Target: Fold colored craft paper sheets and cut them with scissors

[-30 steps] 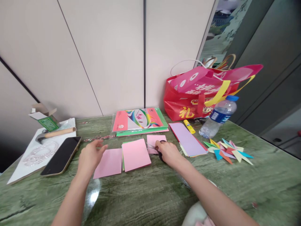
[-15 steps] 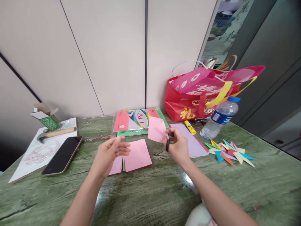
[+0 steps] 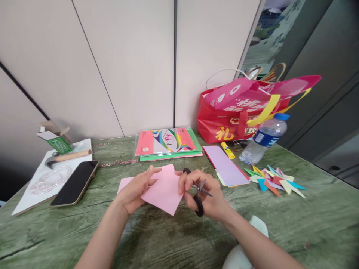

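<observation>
A pink paper square [image 3: 164,190] is held up above the green table between both hands. My left hand [image 3: 137,188] pinches its left side, fingers closed on the sheet. My right hand [image 3: 203,194] grips its right edge and also holds black-handled scissors [image 3: 198,194], their blades pointing right, away from the sheet. More pink paper [image 3: 123,183] lies on the table behind and under the held sheet.
A pack of coloured paper [image 3: 168,144] lies at the back, a purple sheet stack [image 3: 226,170], glue stick [image 3: 227,150], water bottle [image 3: 263,140] and red bag [image 3: 244,112] at right. Folded paper points [image 3: 276,181] lie far right. A phone [image 3: 75,183] and hammer [image 3: 68,157] lie left.
My right hand lifted a small pink sheet with the scissors, then both hands came together nearer me. My left hand has taken hold of the sheet.
</observation>
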Demonstrator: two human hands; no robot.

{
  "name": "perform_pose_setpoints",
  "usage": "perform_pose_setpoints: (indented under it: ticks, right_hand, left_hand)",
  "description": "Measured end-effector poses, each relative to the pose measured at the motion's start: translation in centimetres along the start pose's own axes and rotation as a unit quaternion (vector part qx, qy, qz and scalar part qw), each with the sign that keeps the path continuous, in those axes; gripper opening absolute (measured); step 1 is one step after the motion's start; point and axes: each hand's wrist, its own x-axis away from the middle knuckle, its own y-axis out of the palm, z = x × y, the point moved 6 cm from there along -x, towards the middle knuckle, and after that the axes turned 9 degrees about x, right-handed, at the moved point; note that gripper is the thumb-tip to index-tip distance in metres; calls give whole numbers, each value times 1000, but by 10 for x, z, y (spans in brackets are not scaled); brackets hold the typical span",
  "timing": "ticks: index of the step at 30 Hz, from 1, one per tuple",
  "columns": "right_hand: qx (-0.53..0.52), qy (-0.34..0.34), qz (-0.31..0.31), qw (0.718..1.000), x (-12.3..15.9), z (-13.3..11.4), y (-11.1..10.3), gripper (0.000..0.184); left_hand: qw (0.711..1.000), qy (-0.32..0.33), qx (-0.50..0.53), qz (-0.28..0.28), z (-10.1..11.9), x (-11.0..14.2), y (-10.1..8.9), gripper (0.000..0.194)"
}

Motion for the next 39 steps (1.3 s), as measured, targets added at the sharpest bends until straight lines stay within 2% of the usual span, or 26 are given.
perform_pose_setpoints:
  ticks: [1, 3, 5, 7, 10, 13, 15, 18, 20, 22, 24, 26, 28, 31, 36, 39]
  right_hand:
    - [3, -4, 1, 1000, 0, -1, 0, 24]
    - [14, 11, 54, 998, -1, 2, -6, 22]
    - [8, 63, 148, 987, -1, 13, -16, 20]
    - [-36, 132, 197, 971, 0, 27, -20, 20]
    - [-131, 209, 163, 955, 0, 44, -10, 25]
    - [-135, 255, 113, 951, 3, 51, 2, 36]
    - [-124, 273, 116, 947, 6, 55, 2, 41]
    - [-118, 272, 121, 947, 5, 56, -3, 39]
    - [-114, 261, 94, 954, 2, 54, -4, 38]
    - [-110, 257, 51, 959, -1, 52, -1, 37]
    - [-108, 258, 23, 960, -2, 51, 3, 37]
    - [-114, 267, 22, 957, 0, 52, 6, 39]
    - [-132, 282, 30, 950, 2, 55, 9, 40]
    - [-148, 303, 38, 941, 5, 58, 12, 39]
    - [-172, 311, 96, 930, 7, 62, 5, 35]
    - [-192, 308, 82, 928, 6, 63, 7, 33]
  left_hand:
    - [1000, 2, -9, 0, 0, 0, 0, 47]
    - [1000, 18, -11, 4, 3, 0, -2, 50]
    - [998, 54, 12, 9, 8, 0, -4, 46]
    - [993, 110, 47, 24, 15, -1, -6, 34]
    - [980, 173, 89, 50, 20, -2, -7, 22]
    - [981, 169, 85, 50, 16, -3, -1, 20]
    - [988, 142, 38, 38, 13, 1, 4, 22]
    - [987, 116, -106, -15, 16, 11, 12, 31]
    - [977, 106, -178, -54, 20, 18, 15, 41]
    - [970, 99, -211, -64, 21, 20, 14, 39]
    - [962, 98, -254, -25, 17, 17, 9, 26]
    - [950, 112, -288, 44, 14, 11, 3, 28]
    - [951, 142, -266, 75, 12, 8, 2, 32]
    - [959, 184, -199, 76, 16, 8, 3, 32]
    - [960, 224, -142, 87, 29, 16, 0, 25]
    - [961, 235, -116, 90, 34, 20, -1, 23]
